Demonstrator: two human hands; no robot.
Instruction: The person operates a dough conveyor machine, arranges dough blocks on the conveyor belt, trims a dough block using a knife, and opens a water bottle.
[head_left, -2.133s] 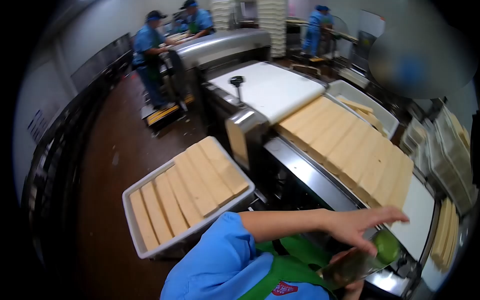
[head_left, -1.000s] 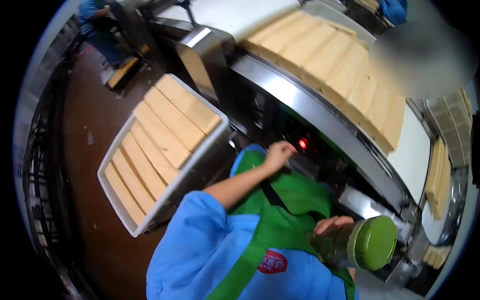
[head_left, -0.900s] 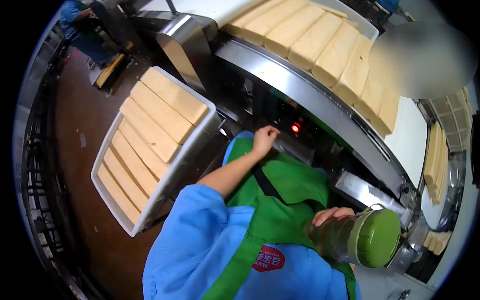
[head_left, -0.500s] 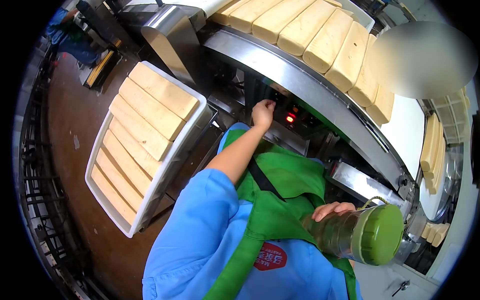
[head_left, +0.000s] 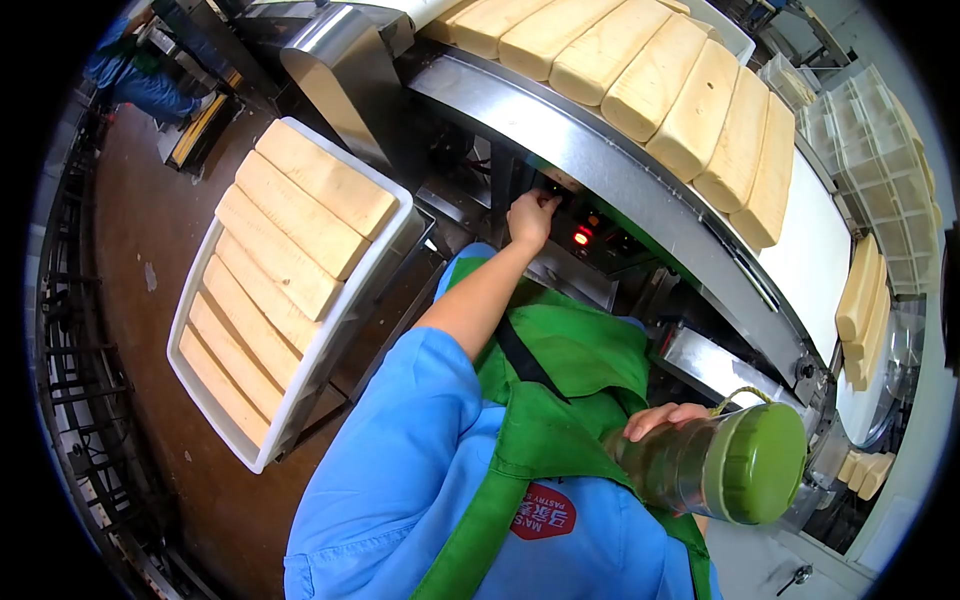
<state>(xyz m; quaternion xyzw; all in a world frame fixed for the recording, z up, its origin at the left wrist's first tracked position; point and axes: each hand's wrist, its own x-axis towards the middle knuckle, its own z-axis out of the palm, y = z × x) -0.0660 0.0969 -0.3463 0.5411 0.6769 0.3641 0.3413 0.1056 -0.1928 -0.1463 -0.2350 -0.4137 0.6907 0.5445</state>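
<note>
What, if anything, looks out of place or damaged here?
Two things: a pale scrap or mark on the brown floor, possibly dropped litter, and a dark speck on one long, pale-yellow block on the white conveyor belt, odd against its plain surface. The clear, green-lidded jar tilts, but the right hand holds it.

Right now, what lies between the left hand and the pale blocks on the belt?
The metal side rail separates the left hand from the pale blocks in the head view.

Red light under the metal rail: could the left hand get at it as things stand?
Probably yes: the left hand is right beside the red light, and nothing visible stands between them. The bottle is in the right hand, out of the way.
</note>
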